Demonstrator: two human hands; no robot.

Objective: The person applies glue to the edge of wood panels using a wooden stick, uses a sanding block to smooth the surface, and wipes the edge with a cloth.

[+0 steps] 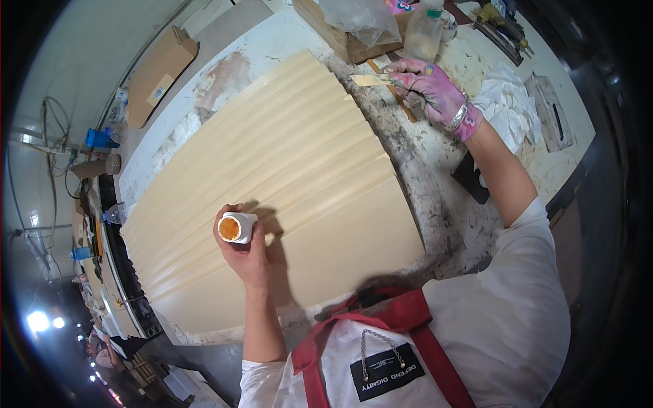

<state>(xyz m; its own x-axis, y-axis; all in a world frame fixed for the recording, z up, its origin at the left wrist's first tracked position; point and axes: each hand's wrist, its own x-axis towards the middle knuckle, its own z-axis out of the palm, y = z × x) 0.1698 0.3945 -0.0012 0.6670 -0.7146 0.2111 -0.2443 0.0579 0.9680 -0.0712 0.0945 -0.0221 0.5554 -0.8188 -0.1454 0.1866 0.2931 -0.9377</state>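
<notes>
My bare left hand (248,262) is closed around a small white plastic bottle (245,225), whose open top shows orange-yellow stuff inside. The bottle is above a large cream panel (326,170) with long ridges fanning across it. At the far right, my right hand (435,94), in a pink patterned glove, pinches a small flat tool (369,80) with a pale cream end. Whether that tool is a brush or a putty knife I cannot tell. It is just past the panel's far right edge, over the stained tabletop.
A stained white table (435,204) carries the panel. Near my right hand are a clear plastic bottle (423,34), crumpled white paper (507,105), a black piece (471,178), a grey metal block (548,112) and a nail gun (500,30). Cardboard (162,75) lies far left.
</notes>
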